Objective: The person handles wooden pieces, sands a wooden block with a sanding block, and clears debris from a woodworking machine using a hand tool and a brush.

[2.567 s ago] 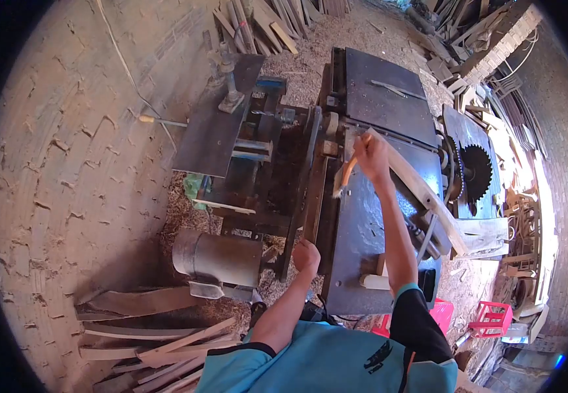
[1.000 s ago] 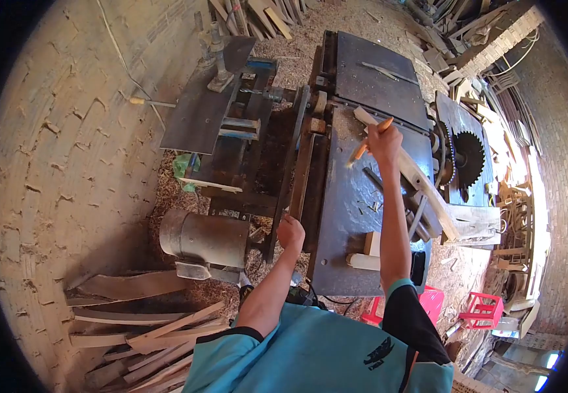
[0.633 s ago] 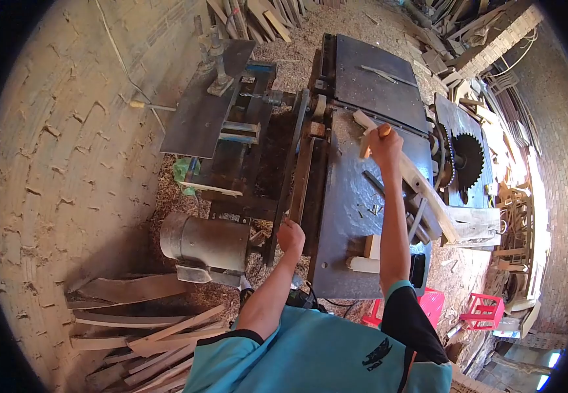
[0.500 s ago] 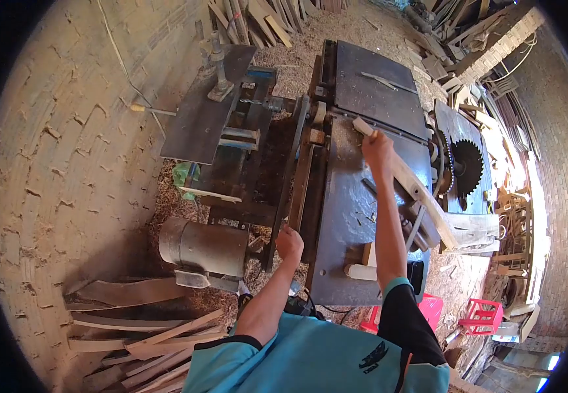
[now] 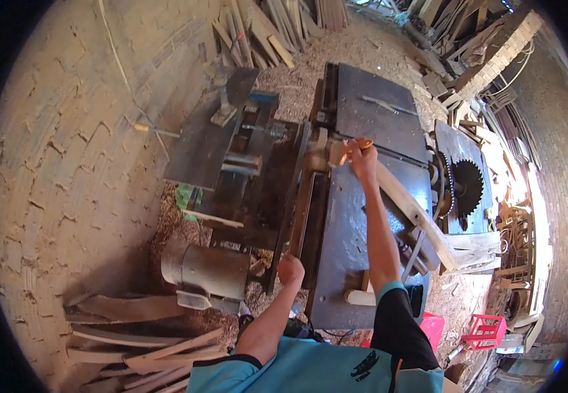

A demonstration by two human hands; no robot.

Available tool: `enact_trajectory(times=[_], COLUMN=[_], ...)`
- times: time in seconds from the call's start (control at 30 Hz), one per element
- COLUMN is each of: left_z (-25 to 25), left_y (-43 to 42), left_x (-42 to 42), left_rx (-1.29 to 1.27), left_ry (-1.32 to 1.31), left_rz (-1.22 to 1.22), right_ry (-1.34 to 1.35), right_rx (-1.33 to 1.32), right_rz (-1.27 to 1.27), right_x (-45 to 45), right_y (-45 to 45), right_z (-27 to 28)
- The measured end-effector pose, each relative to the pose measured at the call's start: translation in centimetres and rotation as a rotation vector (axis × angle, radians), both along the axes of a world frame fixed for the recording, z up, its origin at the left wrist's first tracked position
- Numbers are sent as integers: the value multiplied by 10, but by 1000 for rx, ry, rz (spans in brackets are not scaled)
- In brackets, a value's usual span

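Note:
My right hand (image 5: 364, 161) is closed around the orange handle of a brush (image 5: 344, 154), whose pale bristles are over the machine's edge by a wooden block. Below and right of that hand a long wooden piece (image 5: 405, 200) lies slantwise across the dark metal machine table (image 5: 346, 242). My left hand (image 5: 290, 269) is closed at the near end of the long metal rail (image 5: 302, 213) on the table's left side. What its fingers grip is too small to make out.
A toothed saw blade (image 5: 469, 188) stands at the right. The drill table (image 5: 198, 147) and a cylindrical motor (image 5: 205, 270) are at the left. Curved boards (image 5: 133, 308) lie at lower left, red stools (image 5: 485, 332) at lower right.
The camera view has tilted, so the machines appear lower. My right hand has moved left with the brush, from over the table to its left edge. My left hand stays at the rail's near end.

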State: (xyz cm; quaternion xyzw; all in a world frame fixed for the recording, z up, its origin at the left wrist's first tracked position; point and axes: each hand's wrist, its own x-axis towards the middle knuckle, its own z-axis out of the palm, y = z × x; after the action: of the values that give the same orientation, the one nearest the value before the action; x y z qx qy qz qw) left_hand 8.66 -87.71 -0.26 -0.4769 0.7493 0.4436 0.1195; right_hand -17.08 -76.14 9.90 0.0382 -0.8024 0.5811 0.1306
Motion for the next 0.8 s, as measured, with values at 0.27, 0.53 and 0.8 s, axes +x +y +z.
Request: enact_trajectory(times=[0.27,0.53,0.8], left_z=[-3,-39,-29], left_y=[2,3,3], left_x=[3,8,8], left_rx=[-14,-77,-46], left_ry=[1,123,323], left_rz=[5,-39,14], right_ry=[47,35,-193], right_rx=[431,246,166], right_rz=[49,237,246], right_x=[-9,62,160], right_y=[-11,-14,-19], right_z=[22,32,-31])
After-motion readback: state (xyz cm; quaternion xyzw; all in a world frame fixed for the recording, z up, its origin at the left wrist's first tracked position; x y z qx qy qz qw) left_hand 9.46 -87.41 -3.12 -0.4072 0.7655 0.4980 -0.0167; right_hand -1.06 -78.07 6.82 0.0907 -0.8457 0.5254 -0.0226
